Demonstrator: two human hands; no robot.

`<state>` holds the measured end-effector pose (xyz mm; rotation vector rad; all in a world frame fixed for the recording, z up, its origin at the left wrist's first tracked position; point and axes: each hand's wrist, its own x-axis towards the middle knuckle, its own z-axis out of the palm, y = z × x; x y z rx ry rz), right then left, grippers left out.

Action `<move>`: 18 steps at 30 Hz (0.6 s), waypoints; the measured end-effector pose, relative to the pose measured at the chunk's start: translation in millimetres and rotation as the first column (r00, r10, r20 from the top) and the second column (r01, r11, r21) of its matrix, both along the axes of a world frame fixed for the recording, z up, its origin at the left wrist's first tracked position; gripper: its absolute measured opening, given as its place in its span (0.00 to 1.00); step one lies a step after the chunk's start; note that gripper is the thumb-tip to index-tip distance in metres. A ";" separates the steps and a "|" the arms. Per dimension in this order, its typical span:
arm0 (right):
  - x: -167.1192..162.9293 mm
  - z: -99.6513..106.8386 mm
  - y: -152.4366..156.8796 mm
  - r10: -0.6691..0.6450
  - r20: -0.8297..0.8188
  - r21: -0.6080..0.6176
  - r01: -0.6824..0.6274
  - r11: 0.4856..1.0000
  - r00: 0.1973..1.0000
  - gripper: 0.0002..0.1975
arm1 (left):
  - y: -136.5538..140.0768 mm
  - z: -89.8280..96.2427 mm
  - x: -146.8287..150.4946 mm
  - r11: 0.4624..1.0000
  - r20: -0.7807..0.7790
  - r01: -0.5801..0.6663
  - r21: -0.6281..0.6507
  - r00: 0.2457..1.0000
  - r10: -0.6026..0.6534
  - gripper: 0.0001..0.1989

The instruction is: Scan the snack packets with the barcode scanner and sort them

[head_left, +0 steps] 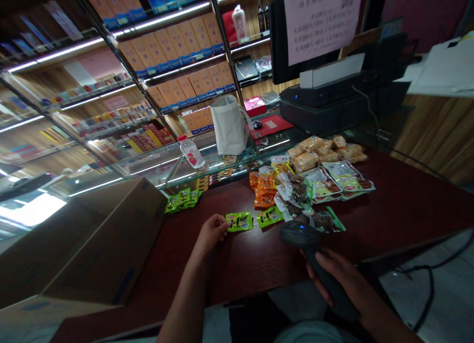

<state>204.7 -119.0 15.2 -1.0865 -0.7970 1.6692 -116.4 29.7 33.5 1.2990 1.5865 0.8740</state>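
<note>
Green plastic: saw a packet (240,222) on the table (237,269), left of the scanner (304,235), with its long axis roughly sideways. Found its left end pinched by the left hand (215,230), nearer to it than the right hand (328,271), closed round the scanner's handle. Noted a second green packet (269,217) just left of the scanner's head, slightly beyond. Saw a cardboard box (105,239) far left of the scanner; beyond the scanner, a white bag (228,130) and a red-capped bottle (191,153), all with contents unclear.
</note>
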 end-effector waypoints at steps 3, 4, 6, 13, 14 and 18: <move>0.0 -0.1 -2.8 0.004 0.012 0.024 -0.005 1.000 1.000 0.23 | -10.1 -2.3 12.5 0.999 0.092 -0.035 0.011 0.995 0.033 0.23; 0.4 0.1 -3.6 0.000 0.014 0.030 -0.001 1.000 1.000 0.23 | -13.4 -4.3 16.1 0.999 0.111 -0.050 0.015 0.993 0.048 0.23; 1.2 0.8 -5.5 -0.009 0.013 0.045 0.008 0.999 1.000 0.22 | -20.4 -9.2 22.2 0.996 0.127 -0.082 0.042 0.989 0.076 0.23; 0.1 5.5 -18.0 -0.021 -0.010 0.102 0.022 0.995 1.000 0.20 | -48.8 -15.7 39.6 0.962 0.067 -0.100 0.253 0.994 0.086 0.17; -0.7 6.4 -20.7 -0.014 -0.014 0.110 0.016 0.994 1.000 0.20 | -51.6 -15.1 41.1 0.954 0.051 -0.093 0.285 0.995 0.081 0.16; -4.4 9.7 -32.4 0.036 -0.032 0.149 -0.031 0.988 0.999 0.19 | -56.4 -12.8 42.7 0.911 0.022 -0.104 0.399 0.994 0.104 0.13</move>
